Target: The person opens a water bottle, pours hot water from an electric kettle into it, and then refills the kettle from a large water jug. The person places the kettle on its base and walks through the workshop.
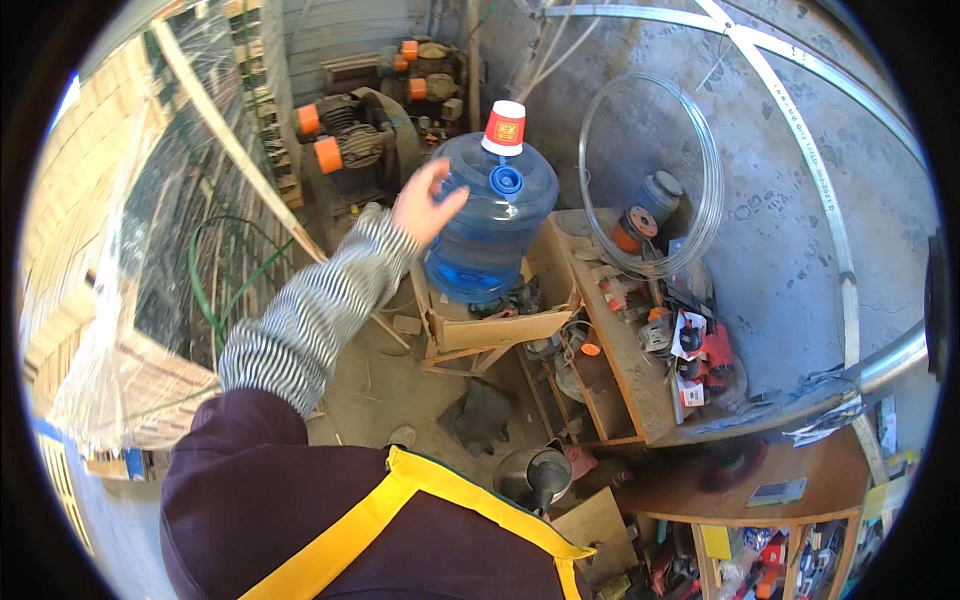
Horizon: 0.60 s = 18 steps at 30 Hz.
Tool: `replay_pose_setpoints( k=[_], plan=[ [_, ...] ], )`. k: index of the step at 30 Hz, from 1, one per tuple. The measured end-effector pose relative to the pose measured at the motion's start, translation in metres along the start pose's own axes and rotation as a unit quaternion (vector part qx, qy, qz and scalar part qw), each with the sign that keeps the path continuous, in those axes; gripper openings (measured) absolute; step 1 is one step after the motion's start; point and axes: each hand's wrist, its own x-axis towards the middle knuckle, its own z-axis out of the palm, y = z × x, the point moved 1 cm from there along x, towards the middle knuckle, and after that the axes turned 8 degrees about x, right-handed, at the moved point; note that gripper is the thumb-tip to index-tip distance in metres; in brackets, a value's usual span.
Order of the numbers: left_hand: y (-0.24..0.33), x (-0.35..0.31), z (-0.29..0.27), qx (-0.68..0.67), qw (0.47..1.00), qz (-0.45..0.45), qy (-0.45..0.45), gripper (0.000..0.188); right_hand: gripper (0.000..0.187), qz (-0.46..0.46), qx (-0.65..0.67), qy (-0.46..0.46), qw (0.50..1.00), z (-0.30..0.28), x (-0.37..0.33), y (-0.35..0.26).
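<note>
Head view | left hand: held at the left of the blue water bottle, thumb spread from fingers, nothing seen grasped; contact cannot be told | bottle: stood upright in an open cardboard box, topped by blue cap | inverted red-and-white cup: seen beyond cap | right hand: not shown, state cannot be told

Wire coil before grey wall | machinery with orange parts | plastic-wrapped wood stack, left side
</note>
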Motion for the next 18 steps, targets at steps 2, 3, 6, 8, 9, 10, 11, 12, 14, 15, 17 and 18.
replay_pose_setpoints(
  k=[2,3,6,8,9,10,11,12,14,15,17,18],
  plan=[
    [0.005,0.081,0.018,0.063,0.997,0.025,0.045,0.077,0.021,0.025,0.061,0.057,0.996,0.015,-0.009,0.010],
    [0.009,0.114,0.027,0.097,0.995,0.015,0.034,0.082,0.020,0.031,0.119,0.099,0.987,0.024,-0.014,0.015],
    [0.007,0.179,0.056,0.152,0.988,-0.023,0.017,0.079,0.015,0.116,0.236,-0.104,0.959,0.041,-0.015,0.014],
    [-0.007,0.203,0.067,0.028,0.989,0.025,-0.143,0.067,0.014,0.042,0.187,0.165,0.968,0.065,-0.042,0.013],
    [-0.015,0.207,0.075,0.011,0.993,0.007,-0.121,0.061,0.014,0.023,0.189,0.225,0.956,0.075,-0.048,0.007],
    [-0.019,0.211,0.082,-0.013,0.996,0.003,-0.090,0.056,0.014,0.066,0.114,0.293,0.947,0.083,-0.055,0.001],
    [-0.024,0.219,0.080,-0.016,0.997,0.017,-0.068,0.055,0.014,0.070,0.189,0.275,0.940,0.089,-0.063,-0.006],
    [-0.024,0.227,0.076,-0.010,0.999,0.015,-0.049,0.050,0.014,0.066,0.263,0.254,0.928,0.093,-0.068,-0.014],
    [-0.010,0.248,0.059,0.091,0.993,0.073,0.033,0.041,0.015,0.063,0.219,0.268,0.936,0.096,-0.072,-0.027],
    [0.006,0.263,0.050,0.061,0.992,0.113,0.002,0.042,0.015,0.048,0.198,0.282,0.937,0.096,-0.076,-0.031],
    [0.039,0.265,0.056,-0.074,0.991,0.096,0.048,0.050,0.018,0.030,0.120,0.303,0.945,0.093,-0.076,-0.034],
    [0.054,0.252,0.066,-0.145,0.986,0.080,0.009,0.053,0.020,0.022,0.168,0.295,0.940,0.091,-0.076,-0.031]
  ],
)
